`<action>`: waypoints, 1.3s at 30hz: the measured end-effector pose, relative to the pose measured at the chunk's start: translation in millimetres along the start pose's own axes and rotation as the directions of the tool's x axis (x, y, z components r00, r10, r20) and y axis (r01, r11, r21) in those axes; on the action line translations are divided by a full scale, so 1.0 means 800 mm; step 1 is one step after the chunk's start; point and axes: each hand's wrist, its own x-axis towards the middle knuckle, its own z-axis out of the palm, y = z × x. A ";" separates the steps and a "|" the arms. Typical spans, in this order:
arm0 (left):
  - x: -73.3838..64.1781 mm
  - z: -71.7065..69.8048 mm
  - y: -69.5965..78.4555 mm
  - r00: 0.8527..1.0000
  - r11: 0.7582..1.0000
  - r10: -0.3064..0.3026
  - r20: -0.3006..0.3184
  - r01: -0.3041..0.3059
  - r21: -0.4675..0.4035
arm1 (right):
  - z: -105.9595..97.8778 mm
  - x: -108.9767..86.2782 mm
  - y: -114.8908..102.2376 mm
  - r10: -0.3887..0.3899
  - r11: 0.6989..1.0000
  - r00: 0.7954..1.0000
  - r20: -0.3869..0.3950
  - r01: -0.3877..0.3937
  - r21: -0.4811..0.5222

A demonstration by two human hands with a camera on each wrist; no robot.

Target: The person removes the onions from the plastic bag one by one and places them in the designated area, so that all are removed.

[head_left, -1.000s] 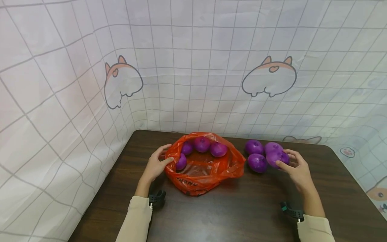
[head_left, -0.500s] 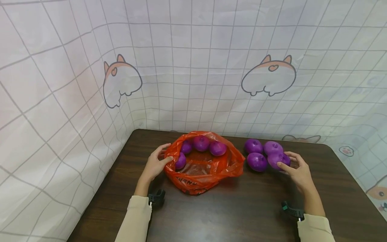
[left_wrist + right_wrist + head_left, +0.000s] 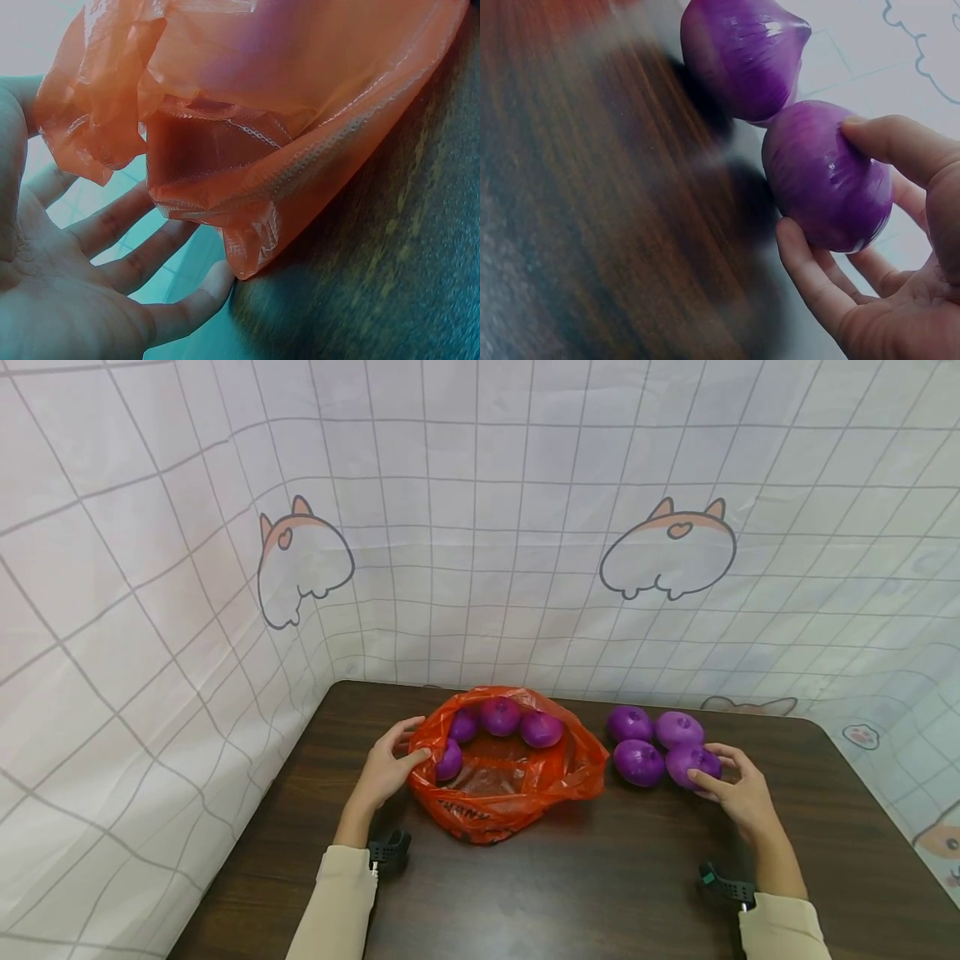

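A red-orange plastic bag (image 3: 487, 814) lies with its mouth wide, several purple onions (image 3: 500, 717) inside along its far and left sides. At its left rim my left hand (image 3: 387, 768) pinches the plastic, thumb over the edge and fingers outside; the left wrist view shows those fingers (image 3: 112, 225) spread along the film. To the right of the bag, my right hand (image 3: 742, 789) holds a purple onion (image 3: 690, 764) between thumb and fingers. In the right wrist view this onion (image 3: 825, 176) sits right against another, pointed onion (image 3: 742, 56).
Beside the held onion, three more purple onions stand grouped: a front-left one (image 3: 639, 763), a back-left one (image 3: 629, 724) and a back-right one (image 3: 679, 729). All rest on a dark wood table (image 3: 555, 893). A white grid-patterned cloth (image 3: 480, 552) hangs behind and at the left.
My right hand has shifted the held onion slightly toward me and downward, so more of the back-right onion shows. The left hand and the bag have stayed put.
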 end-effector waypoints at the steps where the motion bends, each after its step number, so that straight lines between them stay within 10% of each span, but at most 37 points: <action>1: 0.000 0.000 0.000 1.000 1.000 0.000 -0.001 0.000 0.000 | 0.000 0.000 0.001 -0.001 1.000 1.000 0.003 0.001 -0.005; 19: 0.000 0.000 0.001 1.000 1.000 -0.005 -0.006 0.005 0.007 | 0.000 -0.001 -0.001 0.072 0.984 0.996 0.050 -0.063 -0.167; 39: 0.001 0.000 0.000 1.000 1.000 -0.004 -0.008 0.004 0.008 | 0.000 -0.001 0.005 0.090 0.988 0.995 0.052 -0.083 -0.127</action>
